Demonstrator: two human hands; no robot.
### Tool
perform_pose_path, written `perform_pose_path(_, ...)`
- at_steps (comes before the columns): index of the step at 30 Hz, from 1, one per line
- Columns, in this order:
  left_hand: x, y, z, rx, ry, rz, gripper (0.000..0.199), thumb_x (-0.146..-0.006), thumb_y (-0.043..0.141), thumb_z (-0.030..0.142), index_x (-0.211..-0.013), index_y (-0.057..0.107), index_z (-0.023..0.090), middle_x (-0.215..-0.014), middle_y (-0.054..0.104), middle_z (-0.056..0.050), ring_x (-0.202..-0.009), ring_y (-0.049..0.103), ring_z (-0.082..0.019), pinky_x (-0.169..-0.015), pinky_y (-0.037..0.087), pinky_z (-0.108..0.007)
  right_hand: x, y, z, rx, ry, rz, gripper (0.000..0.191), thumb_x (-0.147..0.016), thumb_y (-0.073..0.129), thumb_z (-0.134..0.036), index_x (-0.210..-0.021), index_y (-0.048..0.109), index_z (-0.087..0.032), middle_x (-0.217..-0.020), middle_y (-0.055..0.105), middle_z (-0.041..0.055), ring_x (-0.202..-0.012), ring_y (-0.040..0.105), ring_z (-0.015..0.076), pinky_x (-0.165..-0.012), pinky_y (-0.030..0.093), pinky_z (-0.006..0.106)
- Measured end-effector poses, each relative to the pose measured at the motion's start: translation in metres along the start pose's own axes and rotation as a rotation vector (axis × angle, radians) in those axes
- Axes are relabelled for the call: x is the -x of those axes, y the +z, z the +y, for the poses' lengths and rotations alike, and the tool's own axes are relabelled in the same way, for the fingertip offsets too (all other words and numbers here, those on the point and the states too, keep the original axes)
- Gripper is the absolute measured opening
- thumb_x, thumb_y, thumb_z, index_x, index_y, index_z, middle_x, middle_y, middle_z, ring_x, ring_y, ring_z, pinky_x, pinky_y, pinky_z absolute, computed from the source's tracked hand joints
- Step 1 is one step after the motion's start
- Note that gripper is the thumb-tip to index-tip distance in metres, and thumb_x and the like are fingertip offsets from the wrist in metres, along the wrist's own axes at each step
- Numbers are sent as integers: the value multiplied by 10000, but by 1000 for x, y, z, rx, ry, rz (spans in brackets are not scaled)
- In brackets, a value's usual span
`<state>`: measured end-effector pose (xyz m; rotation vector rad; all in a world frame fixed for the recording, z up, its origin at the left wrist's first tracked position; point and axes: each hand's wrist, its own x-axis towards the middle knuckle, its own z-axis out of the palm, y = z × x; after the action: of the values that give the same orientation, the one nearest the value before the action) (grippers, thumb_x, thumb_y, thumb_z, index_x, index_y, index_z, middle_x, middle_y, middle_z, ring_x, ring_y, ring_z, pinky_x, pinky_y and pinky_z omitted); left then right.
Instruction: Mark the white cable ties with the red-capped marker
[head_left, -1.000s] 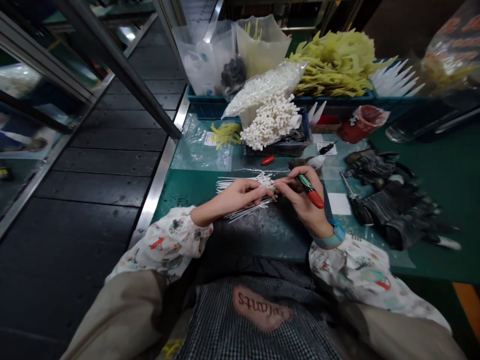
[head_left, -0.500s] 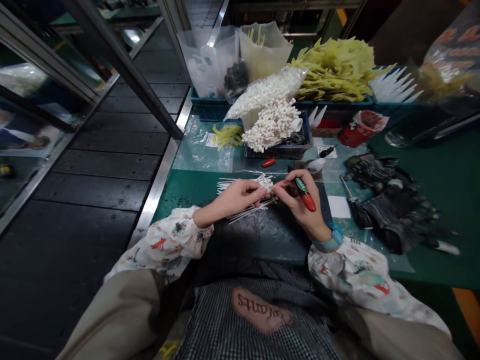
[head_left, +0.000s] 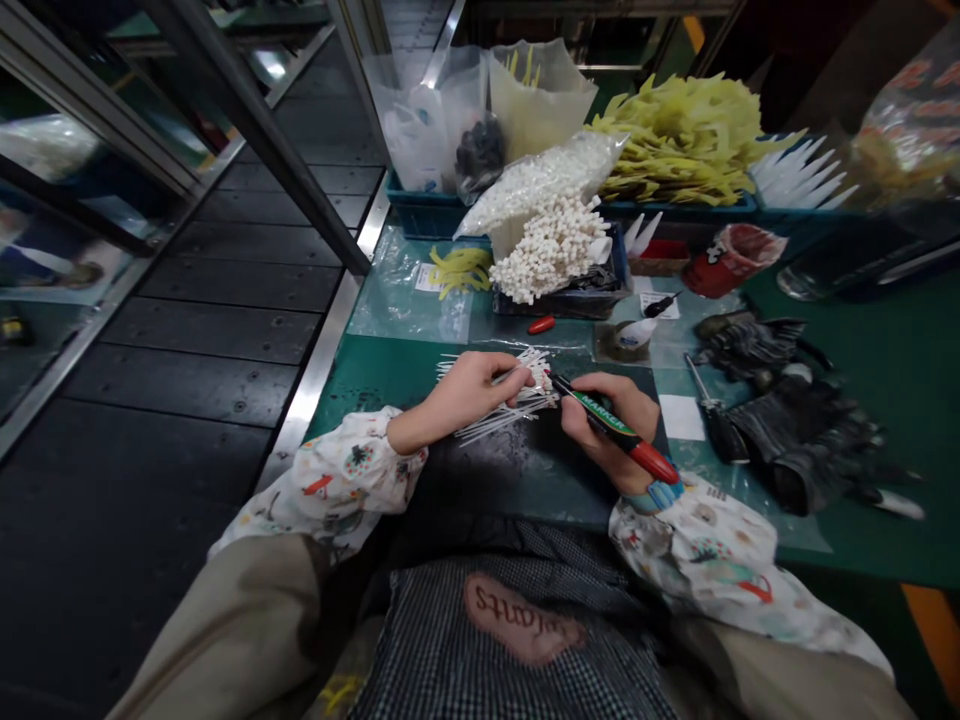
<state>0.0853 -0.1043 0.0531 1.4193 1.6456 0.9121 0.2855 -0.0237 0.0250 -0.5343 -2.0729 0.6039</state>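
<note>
My left hand point(head_left: 465, 390) pinches a loose bundle of thin white plastic strips point(head_left: 510, 400) above the dark mat on the green bench. My right hand point(head_left: 604, 425) is shut around a green marker pen point(head_left: 604, 423) with a red end. The pen's black tip sits at the bundle's right end, close to my left fingertips. Whether the tip touches the strips is hidden. Both my patterned sleeves reach to the wrists, and a blue band circles my right wrist.
Behind my hands lie a small red piece point(head_left: 541, 324) and a black tray point(head_left: 559, 303) heaped with white nubbed parts. Blue crates point(head_left: 424, 215) hold bagged yellow parts. On the right are a screwdriver point(head_left: 716, 425) and black gloves point(head_left: 795, 440). A metal bench edge point(head_left: 319, 345) borders the dark floor.
The marker has swung down across my right hand, its black tip now pointing at the bundle and its label showing. The strips have fanned out a little in my left hand.
</note>
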Motion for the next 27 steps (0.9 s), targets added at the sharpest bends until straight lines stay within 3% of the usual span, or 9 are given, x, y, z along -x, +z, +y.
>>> perform_pose_path(4, 0, 1, -1, -5, 46, -9, 407, -994, 517, 390, -701, 662, 148, -626, 618, 0, -616, 469, -116, -600, 308, -264, -2, 3, 1, -48, -39, -5, 88, -897, 680, -223, -950, 647, -285, -790, 725, -7, -665, 691, 178, -637, 571, 323)
perform_pose_path(9, 0, 1, -1, -17, 28, -9, 380, -998, 514, 398, -815, 731, 146, -634, 632, -2, -625, 489, -126, -606, 317, -268, 2, 1, 2, -22, 14, -10, 53, -894, 656, -236, -888, 636, -285, -742, 690, -4, -632, 663, 185, -618, 555, 339)
perform_pose_path(13, 0, 1, -1, -9, 22, -2, 409, -1000, 522, 416, -751, 705, 147, -638, 643, -6, -610, 490, -123, -600, 318, -266, 3, 7, 7, -136, 183, 118, 178, -942, 690, -337, -1107, 653, -282, -994, 747, 36, -875, 733, 221, -821, 603, 397)
perform_pose_path(15, 0, 2, -2, 9, 31, -18, 414, -1007, 515, 419, -761, 706, 146, -657, 658, -10, -619, 514, -123, -611, 335, -261, 0, 10, 10, -276, 320, 75, 233, -998, 636, -380, -1211, 632, -287, -1087, 752, 40, -911, 745, 212, -852, 613, 410)
perform_pose_path(18, -1, 4, -3, 19, 48, -47, 425, -1014, 504, 422, -764, 706, 144, -693, 687, -22, -644, 561, -128, -639, 367, -255, -6, 14, 11, -421, 443, -44, 212, -991, 658, -404, -1156, 637, -273, -1028, 764, 30, -853, 751, 191, -819, 623, 379)
perform_pose_path(21, 0, 2, -3, -17, 52, -91, 420, -1021, 491, 413, -801, 730, 147, -705, 706, -30, -652, 595, -137, -647, 393, -255, -9, 15, 12, -425, 456, -41, 286, -861, 809, -402, -1008, 618, -249, -917, 747, 11, -835, 739, 192, -800, 614, 354)
perform_pose_path(25, 2, -10, -2, -59, 58, 52, 365, -1014, 522, 418, -960, 766, 152, -837, 750, -68, -728, 648, -155, -674, 449, -259, -9, 16, 21, -395, 489, -71, 297, -837, 809, -412, -923, 588, -235, -835, 698, -7, -756, 699, 176, -712, 585, 320)
perform_pose_path(27, 2, -16, -2, 34, 38, 118, 391, -1014, 531, 466, -1006, 762, 150, -804, 715, -62, -641, 589, -127, -608, 425, -250, -8, 15, 25, -342, 485, -135, 271, -851, 787, -405, -926, 590, -235, -833, 697, -6, -748, 692, 180, -697, 572, 321)
